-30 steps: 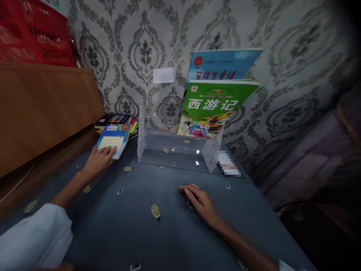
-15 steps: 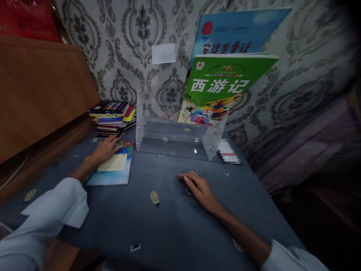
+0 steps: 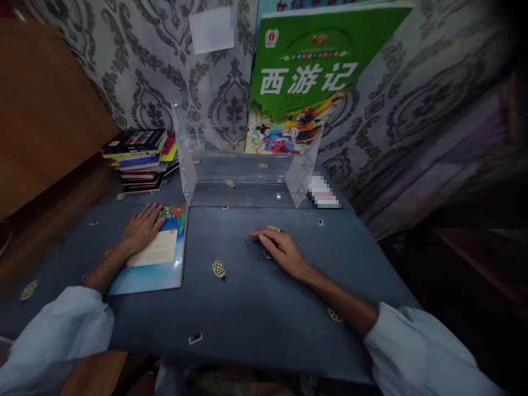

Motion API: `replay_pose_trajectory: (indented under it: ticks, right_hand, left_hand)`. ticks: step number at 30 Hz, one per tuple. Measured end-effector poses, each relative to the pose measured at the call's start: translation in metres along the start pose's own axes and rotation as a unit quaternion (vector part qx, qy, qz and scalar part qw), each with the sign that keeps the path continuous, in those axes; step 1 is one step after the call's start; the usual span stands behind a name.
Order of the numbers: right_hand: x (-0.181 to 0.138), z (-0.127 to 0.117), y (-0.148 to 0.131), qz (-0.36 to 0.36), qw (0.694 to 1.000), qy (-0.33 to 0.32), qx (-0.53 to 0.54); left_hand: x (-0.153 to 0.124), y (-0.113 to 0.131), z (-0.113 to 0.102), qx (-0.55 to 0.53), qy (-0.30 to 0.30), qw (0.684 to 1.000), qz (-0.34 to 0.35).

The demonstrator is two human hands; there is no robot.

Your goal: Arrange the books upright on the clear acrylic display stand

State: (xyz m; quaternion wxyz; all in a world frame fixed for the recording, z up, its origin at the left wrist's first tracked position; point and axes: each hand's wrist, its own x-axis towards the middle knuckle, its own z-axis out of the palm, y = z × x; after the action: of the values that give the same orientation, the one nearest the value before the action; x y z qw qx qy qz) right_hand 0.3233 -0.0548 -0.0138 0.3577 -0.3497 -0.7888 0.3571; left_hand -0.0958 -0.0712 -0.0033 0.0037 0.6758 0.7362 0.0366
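- Closer to the near edge than a second ago, and away from the stack of books (image 3: 138, 160), the picture book (image 3: 153, 254) is now being kept flat on the dark cloth (image 3: 247, 308) under the left hand (image 3: 142, 228).
- With the wall taken as twelve o'clock, part of the cover's upper left is being hidden by that hand and its wrist.
- At twelve o'clock, a blue book (image 3: 309, 4) is being cut off by the top edge and mostly covered by the green book (image 3: 301, 82).
- At the right hand's one o'clock, a white item (image 3: 324, 192) is being blurred into blocks and cannot be made out.
- Palm down, with fingers stretched out, the left hand is being rested on the picture book; nothing is being gripped.
- Half curled, thumb along forefinger, the right hand (image 3: 282, 250) is being rested on the cloth, with nothing seen in its hold; its lower fingers are being hidden. The picture book is being kept at its nine o'clock, well apart.
- At the right hand's eleven o'clock, the clear stand (image 3: 188, 170) is being set before the wall; at its one o'clock end, the green and blue books are being propped upright, leaning back.
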Motion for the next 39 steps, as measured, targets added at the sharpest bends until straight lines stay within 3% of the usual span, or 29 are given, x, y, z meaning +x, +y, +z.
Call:
replay_pose_trajectory:
  ticks: [6, 12, 17, 24, 29, 35, 39]
  right_hand:
    - [-0.001, 0.001, 0.001, -0.030, 0.999, -0.005, -0.016]
    - [-0.004, 0.003, -0.002, -0.080, 0.994, -0.024, -0.071]
    - [-0.008, 0.007, -0.006, -0.094, 0.988, -0.012, -0.120]
    - [-0.012, 0.000, 0.005, -0.003, 0.982, 0.053, -0.183]
    - [-0.009, -0.011, 0.016, 0.033, 0.976, 0.090, -0.193]
    - [-0.011, -0.013, 0.010, 0.057, 0.963, 0.075, -0.254]
    - [-0.003, -0.003, -0.014, -0.025, 0.961, 0.026, -0.273]
  left_hand:
    - [-0.031, 0.033, 0.003, -0.021, 0.014, 0.999, 0.024]
    - [-0.043, 0.097, 0.012, -0.034, 0.035, 0.997, 0.055]
    - [-0.033, 0.157, 0.018, -0.050, 0.036, 0.993, 0.098]
    - [-0.006, 0.211, 0.028, -0.139, 0.043, 0.982, 0.117]
    - [0.011, 0.218, 0.034, -0.238, 0.047, 0.958, 0.150]
    - [0.013, 0.189, 0.029, -0.296, 0.085, 0.927, 0.216]
    - [0.015, 0.174, 0.022, -0.336, 0.075, 0.918, 0.196]
